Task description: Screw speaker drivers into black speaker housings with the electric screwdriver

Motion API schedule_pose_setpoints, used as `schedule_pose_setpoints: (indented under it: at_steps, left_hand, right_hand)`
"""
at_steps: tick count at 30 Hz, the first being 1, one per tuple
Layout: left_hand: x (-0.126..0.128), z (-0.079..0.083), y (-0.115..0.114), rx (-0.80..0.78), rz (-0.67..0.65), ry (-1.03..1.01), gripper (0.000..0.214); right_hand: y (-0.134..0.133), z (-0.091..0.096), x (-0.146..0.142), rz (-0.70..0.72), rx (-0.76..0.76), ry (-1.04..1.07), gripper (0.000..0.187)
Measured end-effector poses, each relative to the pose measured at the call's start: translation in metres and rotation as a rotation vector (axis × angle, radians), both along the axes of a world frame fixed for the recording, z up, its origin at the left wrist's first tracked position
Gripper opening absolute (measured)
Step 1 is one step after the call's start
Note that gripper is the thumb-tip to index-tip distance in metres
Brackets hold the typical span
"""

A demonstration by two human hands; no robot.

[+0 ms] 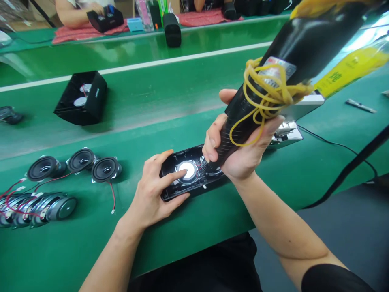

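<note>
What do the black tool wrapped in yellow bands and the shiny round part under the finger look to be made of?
The black power screwdriver in the right hand looks like glossy moulded plastic, since it shows soft highlights; its yellow bands look like stretchy rubber. The round speaker back under the left hand looks like polished metal, with a mirror-bright glare.

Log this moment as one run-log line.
left hand: pressing speaker driver in black housing | right hand: gripping electric screwdriver, tip in housing

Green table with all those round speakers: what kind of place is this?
Probably a factory line where speakers are put together. Loose speaker cones lie on the green bench, the right hand holds a powered screwdriver over an open speaker case, and another person works opposite.
</note>
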State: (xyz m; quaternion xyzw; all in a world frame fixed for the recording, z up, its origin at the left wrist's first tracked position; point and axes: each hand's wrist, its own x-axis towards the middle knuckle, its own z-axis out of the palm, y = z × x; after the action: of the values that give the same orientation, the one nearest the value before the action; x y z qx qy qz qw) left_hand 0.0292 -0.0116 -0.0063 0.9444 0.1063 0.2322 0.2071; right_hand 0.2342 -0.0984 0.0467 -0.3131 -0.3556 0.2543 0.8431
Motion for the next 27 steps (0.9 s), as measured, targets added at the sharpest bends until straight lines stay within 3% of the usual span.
schedule_pose_setpoints:
  at_steps: [6,12,16,22,27]
  left_hand:
    - [-0.001,0.0,0.0,0.007,-0.001,0.007,0.04]
    - [-0.001,0.001,0.0,0.019,-0.004,0.015,0.039]
    - [0.0,0.002,0.0,0.02,-0.009,0.007,0.039]
    - [0.0,0.001,0.0,-0.001,-0.003,0.018,0.039]
    - [-0.001,0.001,-0.001,0.003,0.002,0.013,0.039]
  right_hand:
    - [-0.004,0.0,-0.003,0.04,0.064,-0.024,0.061]
    - [-0.012,0.002,-0.001,0.128,-0.024,0.059,0.062]
    - [-0.013,0.0,-0.004,0.112,0.034,0.014,0.056]
    - [-0.013,-0.003,-0.004,0.037,0.066,-0.053,0.065]
    - [-0.016,0.0,0.002,0.073,0.038,-0.043,0.059]
